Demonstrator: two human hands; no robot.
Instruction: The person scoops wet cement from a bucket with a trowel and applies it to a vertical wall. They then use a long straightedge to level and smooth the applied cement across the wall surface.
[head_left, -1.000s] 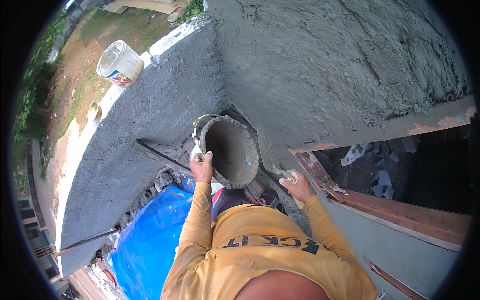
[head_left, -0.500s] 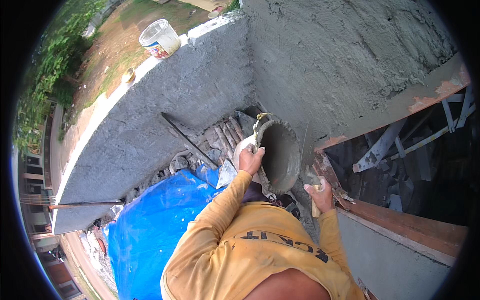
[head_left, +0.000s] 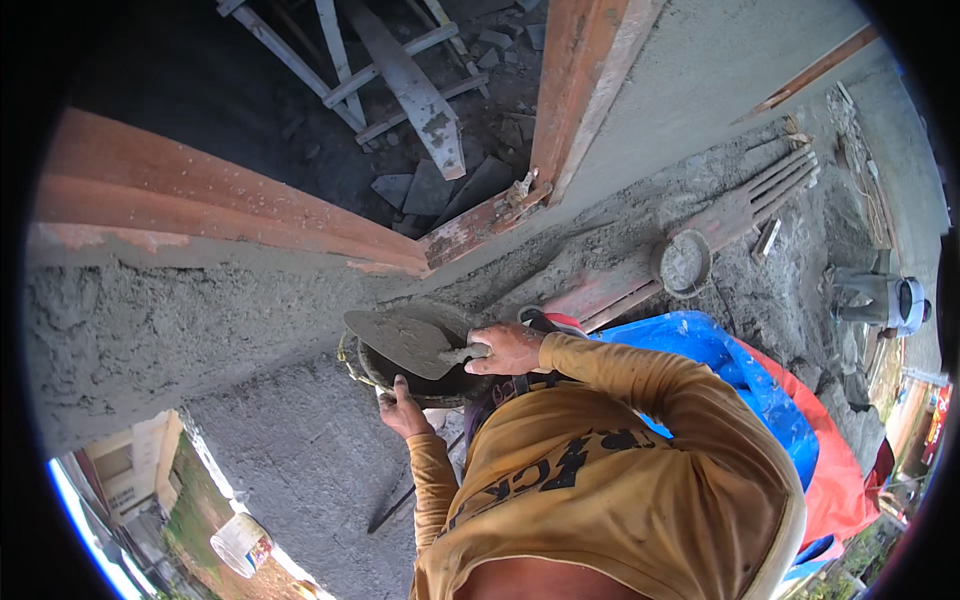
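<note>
My left hand [head_left: 403, 408] grips the near rim of a round, mortar-caked bucket [head_left: 452, 318], thumb over the edge. The bucket is tilted and its dark inside faces up toward me. In my right hand [head_left: 507, 348] is the handle of a trowel [head_left: 402, 340]. Its broad grey blade lies across the bucket's mouth, smeared with wet mortar, and points to the left. The blade hides part of the bucket, so how much mortar is inside cannot be made out.
Ahead is an opening with a reddish wooden frame [head_left: 480, 220] and loose boards [head_left: 415, 90] inside. Rough plastered wall [head_left: 150, 330] stands left. A round mortar container [head_left: 683, 262] sits on planks to the right, near a blue tarp [head_left: 690, 345]. Another person [head_left: 875, 298] is far right.
My view has swung right, from the wall corner to the framed opening. The trowel, held low beside the bucket before, now lies over its mouth. The left hand still holds the rim.
</note>
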